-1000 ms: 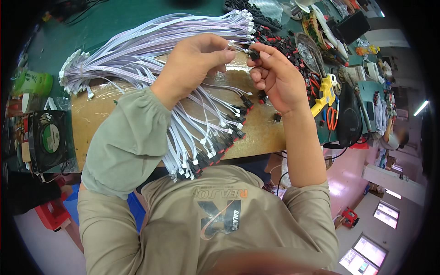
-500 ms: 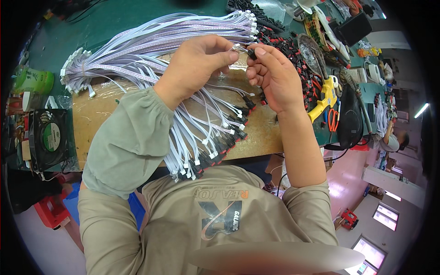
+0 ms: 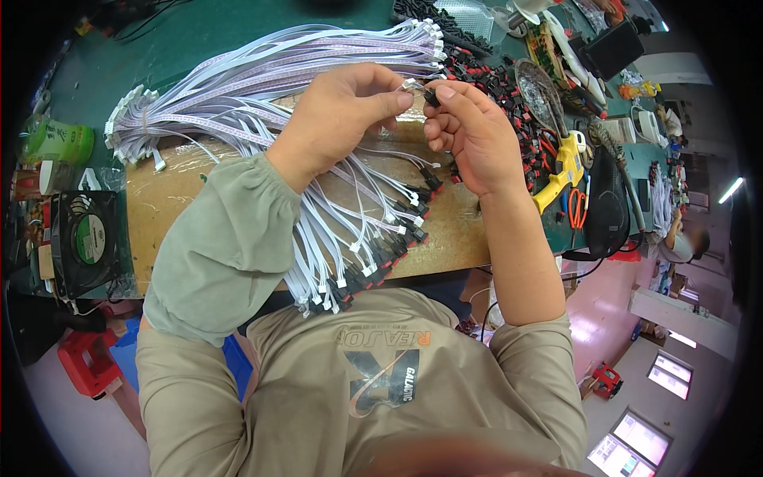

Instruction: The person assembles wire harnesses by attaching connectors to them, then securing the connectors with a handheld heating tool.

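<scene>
My left hand pinches a small white connector on a short wire between thumb and forefinger. Close beside it, my right hand is closed on a small black connector held between thumb and fingertips. Short wires seem to run between the two pieces; whether they touch is too small to tell. Under my left wrist spreads a bundle of white ribbon cables, whose near ends carry white plugs and black-and-red connectors. A thicker bundle of the same cables lies behind my hands.
Loose black-and-red connectors are heaped right of my hands, on a brown board and green table. Beyond them are a yellow glue gun, orange-handled scissors and a metal dish. A black fan and green container stand left.
My right hand has shifted slightly left with the black connector, which now sits a little nearer the white one. My left hand has barely moved.
</scene>
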The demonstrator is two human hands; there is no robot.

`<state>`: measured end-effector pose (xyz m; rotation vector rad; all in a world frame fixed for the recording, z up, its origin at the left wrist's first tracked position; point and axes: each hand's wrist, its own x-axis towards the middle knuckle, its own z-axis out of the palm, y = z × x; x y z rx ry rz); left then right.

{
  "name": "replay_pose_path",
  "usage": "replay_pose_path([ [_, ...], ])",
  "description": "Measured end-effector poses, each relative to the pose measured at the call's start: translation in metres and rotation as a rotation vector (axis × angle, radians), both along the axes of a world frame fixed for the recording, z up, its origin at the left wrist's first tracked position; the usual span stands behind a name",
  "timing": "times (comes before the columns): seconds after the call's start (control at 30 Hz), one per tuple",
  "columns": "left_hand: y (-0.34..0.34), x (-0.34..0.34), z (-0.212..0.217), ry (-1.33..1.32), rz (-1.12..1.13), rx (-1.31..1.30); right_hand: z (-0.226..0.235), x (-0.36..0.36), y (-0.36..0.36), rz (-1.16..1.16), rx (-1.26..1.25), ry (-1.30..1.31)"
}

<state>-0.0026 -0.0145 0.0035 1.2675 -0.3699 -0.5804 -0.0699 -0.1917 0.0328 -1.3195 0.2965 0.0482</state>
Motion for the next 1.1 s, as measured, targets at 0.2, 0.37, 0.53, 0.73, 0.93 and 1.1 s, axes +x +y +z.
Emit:
replay_pose_path([
  [0.2, -0.0001, -0.0013, 0.0033, -0.006, 0.028, -0.019, 0.0047, 0.0009, 0.0004, -0.028, -0.131, -0.038],
  [0.37, 0.0016, 0.0013, 0.0024, 0.003, 0.008, -0.029, 0.0051, 0.0037, 0.0008, -0.016, -0.280, -0.082],
  [0.53, 0.0011, 0.0019, 0.0014, 0.070, -0.061, -0.055, 0.0035, 0.0046, 0.0026, -0.008, -0.441, -0.127],
  [0.73, 0.0020, 0.0038, -0.0007, 0.150, -0.105, -0.109, 0.0046, 0.0035, 0.0074, -0.003, -0.509, -0.149],
  [0.93, 0.0022, 0.0042, -0.0014, 0.149, -0.107, -0.107, 0.0063, 0.0031, 0.0076, 0.017, -0.503, -0.158],
  [1.1, 0.0036, 0.0043, -0.0020, 0.153, -0.106, -0.108, 0.0064, 0.0032, 0.0083, 0.021, -0.517, -0.152],
])
